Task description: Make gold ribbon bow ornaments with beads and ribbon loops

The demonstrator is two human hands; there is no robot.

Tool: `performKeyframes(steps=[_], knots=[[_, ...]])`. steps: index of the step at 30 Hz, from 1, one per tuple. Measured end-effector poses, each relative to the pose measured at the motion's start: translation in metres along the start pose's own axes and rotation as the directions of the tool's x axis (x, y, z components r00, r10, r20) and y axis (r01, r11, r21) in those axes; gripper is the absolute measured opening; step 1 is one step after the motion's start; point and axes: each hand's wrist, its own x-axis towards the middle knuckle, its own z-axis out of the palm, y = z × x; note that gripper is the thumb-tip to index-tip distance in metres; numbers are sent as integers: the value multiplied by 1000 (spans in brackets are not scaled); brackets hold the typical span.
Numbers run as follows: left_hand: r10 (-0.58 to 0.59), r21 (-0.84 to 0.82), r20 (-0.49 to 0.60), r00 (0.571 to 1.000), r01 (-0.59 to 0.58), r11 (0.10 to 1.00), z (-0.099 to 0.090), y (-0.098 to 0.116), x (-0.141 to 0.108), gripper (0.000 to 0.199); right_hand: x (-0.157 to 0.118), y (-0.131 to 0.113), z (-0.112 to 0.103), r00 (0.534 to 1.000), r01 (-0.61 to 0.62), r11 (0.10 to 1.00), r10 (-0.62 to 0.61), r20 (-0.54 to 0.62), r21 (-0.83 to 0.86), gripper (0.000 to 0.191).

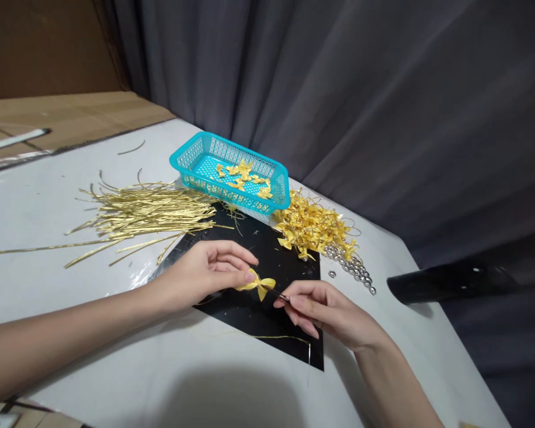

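Over the black mat (289, 261), my left hand (209, 267) pinches a small yellow ribbon bow (263, 286) by its left loop. My right hand (325, 312) is closed on a thin dark tool (276, 293), whose tip reaches the middle of the bow; my fingers hide most of it, so its kind is unclear. A gold thread (280, 337) runs across the mat's near edge below my hands and meets a thin, bright needle-like piece (309, 356).
Behind the mat stands a blue plastic basket (229, 193) with several yellow bows inside. Gold cords (147, 211) lie at left. A pile of yellow bows with thin loops (312, 223) and several silver rings (352, 267) lie at right. A black cylindrical object (437, 285) juts in near the grey curtain (361, 89).
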Motion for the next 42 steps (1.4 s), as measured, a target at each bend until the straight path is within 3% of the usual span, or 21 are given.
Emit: performKeyframes(steps=[21, 34, 42], knots=[[-33, -40, 9, 999, 33, 999, 1, -2, 2, 24, 9, 9, -1, 986, -87, 969, 49, 162, 233, 34], [-39, -56, -22, 999, 38, 998, 0, 0, 3, 25, 3, 0, -1, 997, -76, 988, 75, 12, 134, 32], [-23, -32, -8, 1000, 23, 999, 0, -2, 1, 22, 4, 3, -1, 995, -68, 987, 57, 81, 144, 35]])
